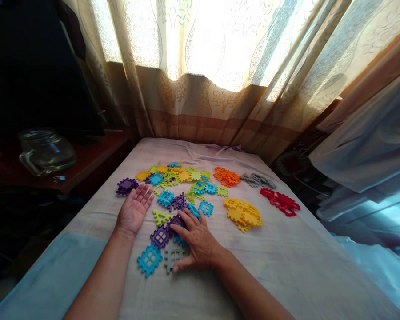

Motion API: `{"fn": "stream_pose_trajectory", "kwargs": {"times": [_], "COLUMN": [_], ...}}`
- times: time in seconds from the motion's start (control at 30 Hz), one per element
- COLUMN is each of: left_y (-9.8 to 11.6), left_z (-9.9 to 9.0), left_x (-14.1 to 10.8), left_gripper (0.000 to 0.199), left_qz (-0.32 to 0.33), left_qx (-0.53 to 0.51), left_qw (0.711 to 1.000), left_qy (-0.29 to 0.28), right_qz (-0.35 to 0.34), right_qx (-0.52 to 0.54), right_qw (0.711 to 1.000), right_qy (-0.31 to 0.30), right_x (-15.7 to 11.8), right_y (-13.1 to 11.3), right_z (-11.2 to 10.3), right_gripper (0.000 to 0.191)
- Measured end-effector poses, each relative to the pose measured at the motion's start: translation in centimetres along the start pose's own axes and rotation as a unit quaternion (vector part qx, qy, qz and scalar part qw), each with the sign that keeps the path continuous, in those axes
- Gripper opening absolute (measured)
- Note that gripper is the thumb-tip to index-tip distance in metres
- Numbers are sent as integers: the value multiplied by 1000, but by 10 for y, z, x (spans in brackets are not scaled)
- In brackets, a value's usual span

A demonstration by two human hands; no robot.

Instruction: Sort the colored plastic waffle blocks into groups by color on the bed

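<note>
Palm up and fingers extended, my left hand [135,210] rests empty beside a purple pile [126,186] at the left. My right hand [197,238] is spread palm down over purple and blue pieces, its thumb at a grey window piece [173,258]. Left of it lie a purple window piece [160,236] and a blue window piece [149,259]. A green triangular piece [162,217] sits between the hands. Beyond them spreads a mixed heap of green, blue, yellow and purple pieces [170,178]. What lies under my right palm is partly hidden.
Yellow [242,214], orange [226,176], grey [258,180] and red [280,201] piles lie to the right on the sheet-covered surface [253,275]. A glass jug [46,151] stands on a dark red table [86,164] at the left. Curtains [193,102] hang behind.
</note>
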State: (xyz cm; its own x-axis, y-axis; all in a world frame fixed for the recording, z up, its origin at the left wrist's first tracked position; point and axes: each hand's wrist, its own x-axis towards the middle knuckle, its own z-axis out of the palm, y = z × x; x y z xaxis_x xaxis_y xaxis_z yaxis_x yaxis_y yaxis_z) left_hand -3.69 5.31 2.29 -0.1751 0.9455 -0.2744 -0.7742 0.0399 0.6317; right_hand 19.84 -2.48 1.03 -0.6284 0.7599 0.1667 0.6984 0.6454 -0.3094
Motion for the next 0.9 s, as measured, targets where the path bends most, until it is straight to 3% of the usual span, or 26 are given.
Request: {"fn": "stream_pose_trajectory", "kwargs": {"times": [0.13, 0.3, 0.53, 0.77, 0.9], "left_y": [0, 1, 0, 3, 1], "left_z": [-1, 0, -3, -1, 2], "left_x": [0, 0, 1, 0, 0], "left_gripper": [21, 27, 22, 24, 26], "left_qz": [1, -3, 3, -2, 8], "left_qx": [-4, -12, -3, -8, 9], "left_qw": [1000, 1000, 1000, 1000, 1000], "left_qy": [0, 3, -8, 3, 5], "right_qz": [60, 123, -31, 80, 124], "right_qx": [-19, -40, -19, -41, -50], "right_qw": [997, 987, 997, 991, 983], "right_qy": [36, 99, 61, 95, 125], "right_x": [27, 43, 29, 66, 62], "right_y": [-2, -8, -32, -11, 8], "right_z": [7, 10, 18, 21, 9], "right_gripper": [90, 65, 79, 65, 59]}}
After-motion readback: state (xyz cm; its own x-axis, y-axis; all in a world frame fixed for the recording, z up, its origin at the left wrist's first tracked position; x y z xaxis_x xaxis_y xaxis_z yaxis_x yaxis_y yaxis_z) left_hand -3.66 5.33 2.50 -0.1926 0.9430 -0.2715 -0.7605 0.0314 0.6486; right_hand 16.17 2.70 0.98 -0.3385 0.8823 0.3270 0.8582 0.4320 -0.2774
